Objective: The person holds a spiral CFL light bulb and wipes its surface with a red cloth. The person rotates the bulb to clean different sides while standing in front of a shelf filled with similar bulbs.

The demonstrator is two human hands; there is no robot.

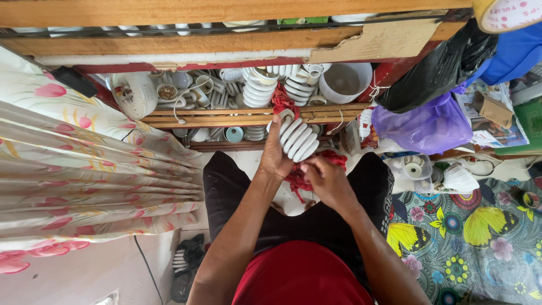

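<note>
White glass coils of a spiral lamp [298, 138] sat gripped in the left hand [275, 155], over the lap before the wooden shelf [226, 120]. The right hand [324, 181] pinched a red cloth [297, 179] just below. Squeezing too hard could likely crack the tubes.

1. Both arms are bare from the elbows down; no sleeves, watch or bands show on the left hand [275, 155] or the right hand [326, 179].
2. A red garment [299, 277] covers the torso, nearest the camera.
3. Black trousers [226, 189] cover both legs, spread to left and right.
</note>
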